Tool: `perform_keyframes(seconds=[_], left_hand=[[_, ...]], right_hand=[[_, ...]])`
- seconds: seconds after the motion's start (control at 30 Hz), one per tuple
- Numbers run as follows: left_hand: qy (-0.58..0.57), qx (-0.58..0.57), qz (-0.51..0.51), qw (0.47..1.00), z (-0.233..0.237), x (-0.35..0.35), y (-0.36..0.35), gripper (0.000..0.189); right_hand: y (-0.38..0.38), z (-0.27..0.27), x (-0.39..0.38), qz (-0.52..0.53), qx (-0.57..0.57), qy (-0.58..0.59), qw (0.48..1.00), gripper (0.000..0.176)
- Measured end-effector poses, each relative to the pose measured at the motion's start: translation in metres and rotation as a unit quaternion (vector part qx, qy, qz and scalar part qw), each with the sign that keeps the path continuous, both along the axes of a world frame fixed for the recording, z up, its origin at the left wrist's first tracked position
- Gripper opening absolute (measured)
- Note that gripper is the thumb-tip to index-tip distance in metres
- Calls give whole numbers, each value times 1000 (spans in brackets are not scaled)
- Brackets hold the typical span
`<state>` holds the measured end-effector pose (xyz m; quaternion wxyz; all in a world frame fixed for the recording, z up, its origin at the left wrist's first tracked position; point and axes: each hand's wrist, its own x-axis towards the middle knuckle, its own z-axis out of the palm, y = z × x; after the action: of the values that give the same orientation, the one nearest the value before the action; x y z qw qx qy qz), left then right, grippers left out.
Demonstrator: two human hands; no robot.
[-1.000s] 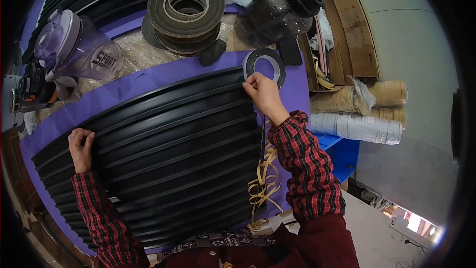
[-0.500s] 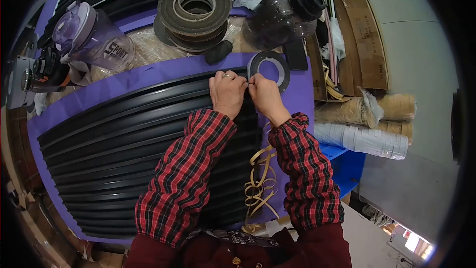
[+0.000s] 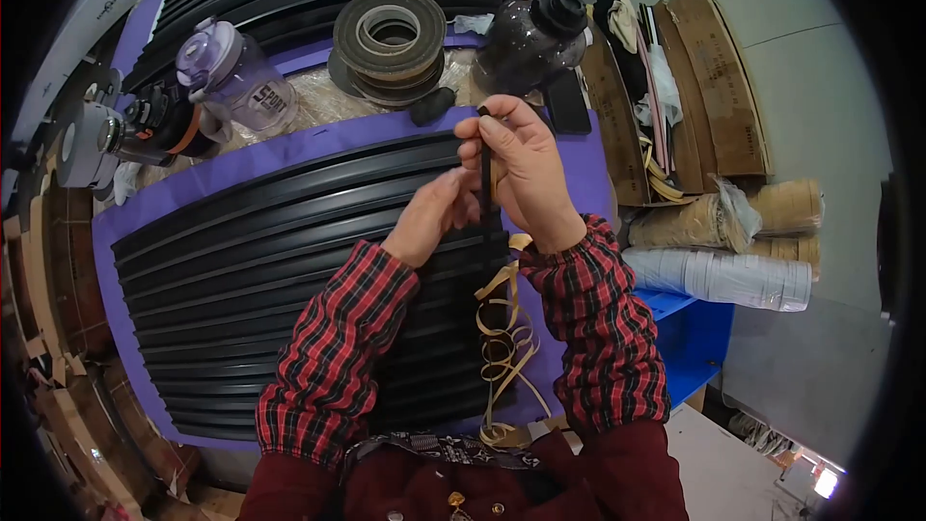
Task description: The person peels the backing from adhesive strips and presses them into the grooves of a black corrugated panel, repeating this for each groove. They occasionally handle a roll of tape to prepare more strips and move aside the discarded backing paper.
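A narrow black strip [image 3: 485,159] is pinched upright between the thumb and fingers of my right hand [image 3: 524,169], above the ends of the black ribbed profiles [image 3: 289,260]. Close to the strip's left side is my left hand [image 3: 429,217]; its fingers are smeared by motion, and whether they touch the strip cannot be told. Curled tan backing ribbon [image 3: 502,347] trails below the hands along the right ends of the profiles. The profiles lie side by side on a purple sheet [image 3: 362,131]. The ring-shaped tape roll is hidden from view.
Behind the profiles stand a large tape spool [image 3: 410,58], a clear purple sports bottle [image 3: 256,96] and a dark jug [image 3: 526,48]. A dark rounded lump [image 3: 432,106] and a black phone-like slab [image 3: 567,106] lie nearby. Cardboard [image 3: 719,87] and wrapped rolls [image 3: 719,275] are at right.
My right hand has risen off the profiles with the black strip in its pinch. My left hand has drawn back toward me. The tape roll has gone out of sight, and the view has shifted slightly.
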<state>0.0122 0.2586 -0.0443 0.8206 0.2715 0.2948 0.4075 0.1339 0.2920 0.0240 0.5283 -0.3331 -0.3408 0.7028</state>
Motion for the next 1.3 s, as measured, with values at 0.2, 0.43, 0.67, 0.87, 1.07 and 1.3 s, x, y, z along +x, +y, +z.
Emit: perform_keyframes(seconds=[0.2, 0.43, 0.67, 0.87, 1.07, 1.3], left_hand=[[93, 158, 9, 983, 40, -26, -52, 17], [416, 393, 168, 803, 67, -84, -91, 8], [553, 397, 240, 692, 1, -251, -88, 4], [634, 271, 269, 673, -38, -367, -96, 6], [425, 389, -40, 817, 11, -327, -162, 19], [598, 213, 316, 705, -35, -523, -118, 13]], right_hand=[[-39, 30, -25, 105, 4, 136, 985, 10], [-83, 84, -25, -75, 157, 218, 960, 12], [-105, 157, 115, -371, 292, 124, 873, 5], [-118, 265, 253, -420, 364, -185, 810, 4], [9, 289, 3, -334, 345, -280, 831, 26], [31, 90, -418, 103, 253, -490, 828, 54]])
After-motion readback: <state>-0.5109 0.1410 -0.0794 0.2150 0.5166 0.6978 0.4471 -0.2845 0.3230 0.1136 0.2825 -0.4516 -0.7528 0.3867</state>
